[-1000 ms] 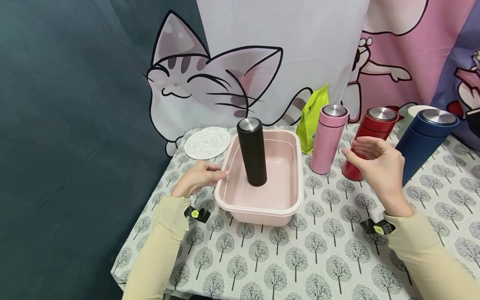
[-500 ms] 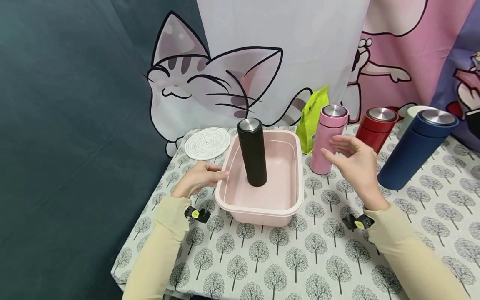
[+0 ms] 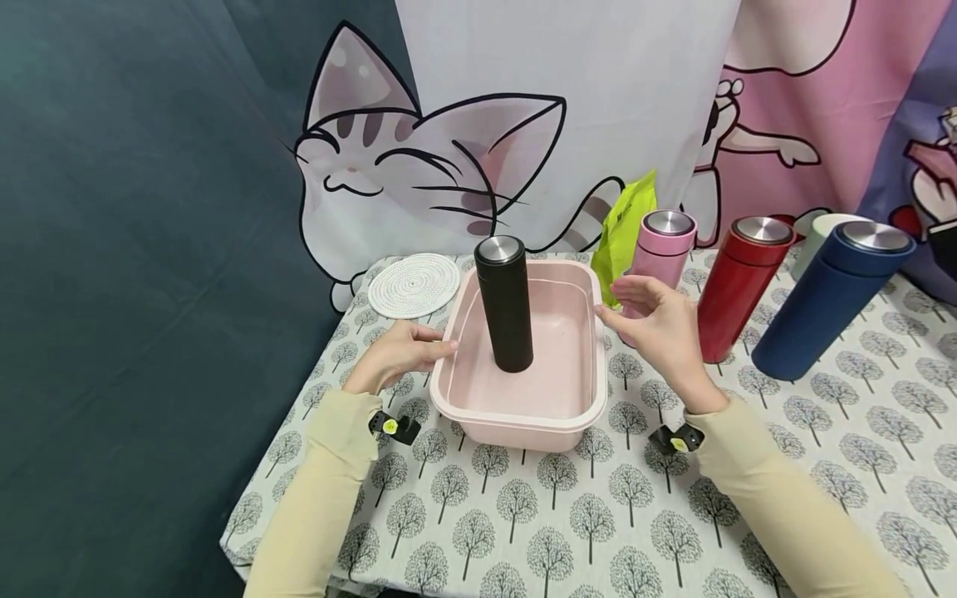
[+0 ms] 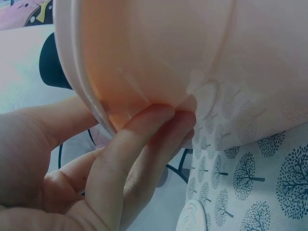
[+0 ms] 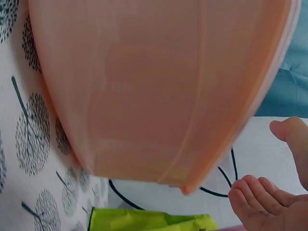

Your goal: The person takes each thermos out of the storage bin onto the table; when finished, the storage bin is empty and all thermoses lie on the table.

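My left hand [image 3: 395,355] grips the left rim of a pale pink plastic basin [image 3: 516,423]. In the left wrist view its fingers [image 4: 144,139] lie against the basin's outer wall, the thumb passing over the rim. A black thermos bottle [image 3: 506,311] with a steel-topped lid stands inside the basin. At the basin's right rim, my right hand [image 3: 661,332] holds nothing, thumb and fingers spread apart. The right wrist view shows a small gap between this hand and the rim. Behind it stands a pink thermos [image 3: 664,249], its lower part mostly hidden by the hand.
A red thermos [image 3: 736,295] and a blue thermos [image 3: 830,299] stand to the right, with a whitish round container [image 3: 811,237] partly hidden behind. A lime-green bag [image 3: 620,237] is behind the basin's right corner. A round woven mat [image 3: 414,285] lies at the back left of the tree-print tablecloth [image 3: 478,531].
My right hand has moved left, from in front of the red thermos, past the pink one, to the basin's right rim. The left hand has kept its grip in place.
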### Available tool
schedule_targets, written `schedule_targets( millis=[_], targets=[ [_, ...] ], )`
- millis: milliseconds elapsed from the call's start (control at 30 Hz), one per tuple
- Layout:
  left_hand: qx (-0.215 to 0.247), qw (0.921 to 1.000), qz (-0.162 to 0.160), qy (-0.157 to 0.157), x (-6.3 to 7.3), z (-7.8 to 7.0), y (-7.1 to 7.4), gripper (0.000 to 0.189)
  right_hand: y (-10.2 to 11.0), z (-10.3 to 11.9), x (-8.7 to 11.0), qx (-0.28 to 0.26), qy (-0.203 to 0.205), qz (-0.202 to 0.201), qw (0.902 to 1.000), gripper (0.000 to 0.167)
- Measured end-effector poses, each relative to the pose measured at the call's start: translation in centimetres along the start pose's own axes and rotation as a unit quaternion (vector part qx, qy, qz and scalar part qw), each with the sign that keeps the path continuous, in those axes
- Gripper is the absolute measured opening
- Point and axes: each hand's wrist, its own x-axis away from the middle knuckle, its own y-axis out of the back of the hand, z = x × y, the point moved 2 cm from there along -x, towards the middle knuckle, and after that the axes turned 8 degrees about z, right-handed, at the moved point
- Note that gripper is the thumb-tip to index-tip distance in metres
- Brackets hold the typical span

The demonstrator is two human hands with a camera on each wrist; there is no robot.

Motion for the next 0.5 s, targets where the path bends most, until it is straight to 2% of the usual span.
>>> schedule_targets(
  millis=[333,500],
  targets=[
    [0.005,0.9999,-0.007,0.007,-0.2,0.1,0.0,0.042,-2.0,-0.3,-0.6,-0.007,0.002,0.06,0.9982,0.057],
    [0.004,0.9999,-0.01,0.011,-0.2,0.1,0.0,0.043,-2.7,-0.3,-1.1,-0.009,0.005,0.076,0.997,0.064]
  ],
)
